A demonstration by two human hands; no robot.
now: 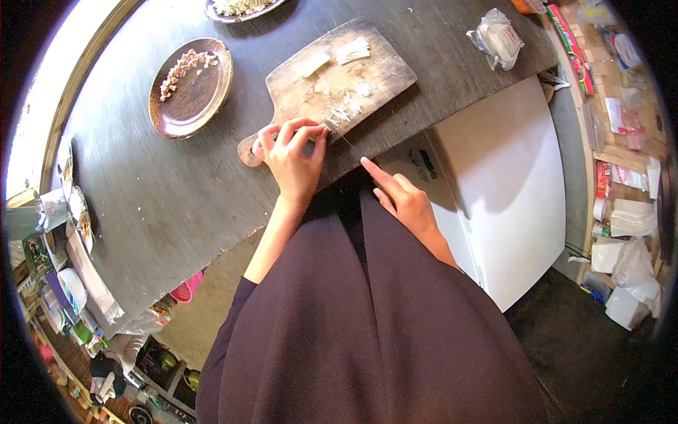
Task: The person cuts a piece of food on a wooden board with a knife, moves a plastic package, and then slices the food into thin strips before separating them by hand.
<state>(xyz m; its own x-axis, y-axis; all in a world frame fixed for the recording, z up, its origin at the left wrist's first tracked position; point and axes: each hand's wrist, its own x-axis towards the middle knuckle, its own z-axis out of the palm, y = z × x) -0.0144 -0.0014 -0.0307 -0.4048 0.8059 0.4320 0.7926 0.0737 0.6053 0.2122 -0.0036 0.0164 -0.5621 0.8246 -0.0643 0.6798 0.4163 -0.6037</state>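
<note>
A worn wooden cutting board (311, 88) lies at an angle on the table, its handle towards me. On it are two pale, flat stacks of sliced food (353, 51) and a scatter of thin white strips (346, 107). My left hand (293, 155) is over the board's near edge by the handle, its fingers bent and the thumb and fingertips pinched together. What they pinch is too small to tell. My right hand (409, 201) is just off the table edge, index finger stretched along a thin knife (347, 143) seen nearly edge-on; its handle is hidden.
A brown oval plate (191, 116) with chopped pinkish pieces stands left of the board. Another plate (247, 14) of pale shreds is at the top. A plastic-wrapped white packet (498, 39) lies at the right. A white cabinet-like box (515, 184) stands below the table edge.
</note>
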